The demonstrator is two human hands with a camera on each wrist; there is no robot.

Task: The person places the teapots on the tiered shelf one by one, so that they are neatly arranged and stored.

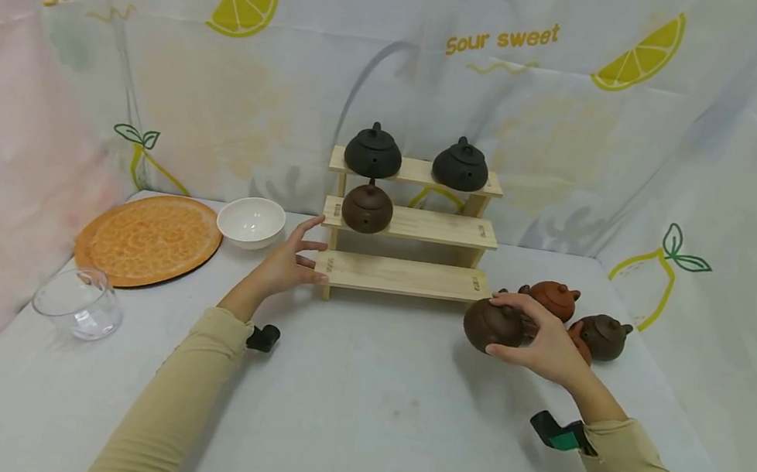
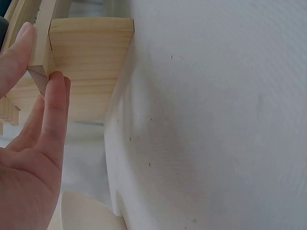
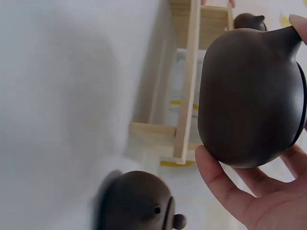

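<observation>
A three-tier wooden shelf (image 1: 409, 277) stands at the table's middle back. Two dark teapots (image 1: 373, 151) (image 1: 460, 166) sit on its top tier and a brown one (image 1: 368, 207) on the middle tier. My left hand (image 1: 313, 256) rests with straight fingers against the left end of the lowest tier, touching the shelf's corner post (image 2: 86, 62). My right hand (image 1: 502, 324) grips a dark brown teapot (image 1: 480, 325) just right of the shelf. In the right wrist view this teapot (image 3: 240, 110) sits between thumb and fingers (image 3: 216, 172).
Three more teapots lie behind the right hand: an orange-red one (image 1: 553, 299), a brown one (image 1: 604, 336) and one mostly hidden. An orange tray (image 1: 148, 239), a white bowl (image 1: 251, 221) and a glass bowl (image 1: 78, 303) stand at the left. Printed cloth walls the table.
</observation>
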